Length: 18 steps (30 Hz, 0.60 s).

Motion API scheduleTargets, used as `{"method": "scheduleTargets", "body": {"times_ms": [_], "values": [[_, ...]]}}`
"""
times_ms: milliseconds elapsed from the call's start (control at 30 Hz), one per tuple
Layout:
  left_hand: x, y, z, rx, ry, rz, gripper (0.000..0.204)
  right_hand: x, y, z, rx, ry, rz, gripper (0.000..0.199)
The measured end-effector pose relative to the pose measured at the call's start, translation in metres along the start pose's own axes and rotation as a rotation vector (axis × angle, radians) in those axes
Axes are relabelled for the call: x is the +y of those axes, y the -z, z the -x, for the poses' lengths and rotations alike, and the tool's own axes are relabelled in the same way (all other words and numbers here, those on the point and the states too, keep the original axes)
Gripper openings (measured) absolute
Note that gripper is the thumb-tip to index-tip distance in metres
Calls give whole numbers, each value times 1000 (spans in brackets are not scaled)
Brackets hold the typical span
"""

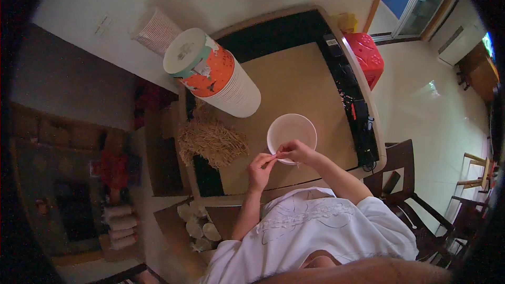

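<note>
A white round tub [293, 126] stands with its mouth up on the brown tabletop. At its near rim both hands meet, fingertips pinched close together. My left hand [260, 170] is just outside the rim, thumb and forefinger pressed together. Over the rim's near edge, my right hand [295, 151] is closed in a pinch against the left fingertips. Whatever lies between the fingers is too small to make out. To the left, a bundle of tan strands [213, 139] lies on the table.
A tall stack of white paper tubs [231, 87], its end one orange and green, stands at the far left. Another pale stack [158, 31] is by the wall. Black devices and cables [362, 121] line the table's right edge. A red stool [364, 58] and dark chair [402, 173] flank it.
</note>
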<state>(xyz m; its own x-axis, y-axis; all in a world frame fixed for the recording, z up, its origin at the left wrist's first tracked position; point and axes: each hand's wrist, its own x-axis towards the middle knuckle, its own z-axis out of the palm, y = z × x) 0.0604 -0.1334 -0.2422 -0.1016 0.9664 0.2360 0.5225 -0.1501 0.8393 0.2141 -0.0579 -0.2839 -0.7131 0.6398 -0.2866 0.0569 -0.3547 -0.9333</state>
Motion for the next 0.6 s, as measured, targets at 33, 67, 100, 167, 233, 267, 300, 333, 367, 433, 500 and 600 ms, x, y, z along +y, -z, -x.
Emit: {"method": "scheduleTargets", "body": {"times_ms": [33, 67, 100, 167, 233, 267, 300, 333, 367, 433, 500, 600], "values": [[-1, 1, 1, 1, 2, -1, 15, -6, -2, 3, -2, -20, -34, 11], [-2, 2, 1, -9, 38, 17, 13, -12, -3, 6, -5, -22, -34, 11], [-3, 2, 2, -19, 75, 34, 11, -20, -4, 10, -23, -83, -37, 11], [0, -1, 1, 5, 95, 21, 7, -22, -4, 12, -30, -140, -40, 11], [-1, -3, 2, 34, 119, 5, 4, -13, -7, 10, 50, 38, 72, 13], [-6, -5, 4, 48, 169, 25, 4, -13, -10, 11, 48, 37, 72, 13], [-10, -6, 6, 62, 220, 46, 6, -15, -12, 12, 93, 62, 106, 13], [-13, -7, 7, 61, 220, 46, 6, -17, -15, 14, 140, 87, 138, 13], [-16, -9, 7, 61, 226, 47, 8, -14, -16, 13, 140, 86, 138, 13], [-15, -11, 7, 58, 232, 49, 9, -4, -18, 8, 202, 151, 134, 11], [-11, -14, 5, 85, 192, 42, 12, 5, -17, 5, 228, 161, 109, 9], [-24, -18, 8, 111, 176, 35, 14, 2, -22, 3, 271, 200, 128, 6]]}}
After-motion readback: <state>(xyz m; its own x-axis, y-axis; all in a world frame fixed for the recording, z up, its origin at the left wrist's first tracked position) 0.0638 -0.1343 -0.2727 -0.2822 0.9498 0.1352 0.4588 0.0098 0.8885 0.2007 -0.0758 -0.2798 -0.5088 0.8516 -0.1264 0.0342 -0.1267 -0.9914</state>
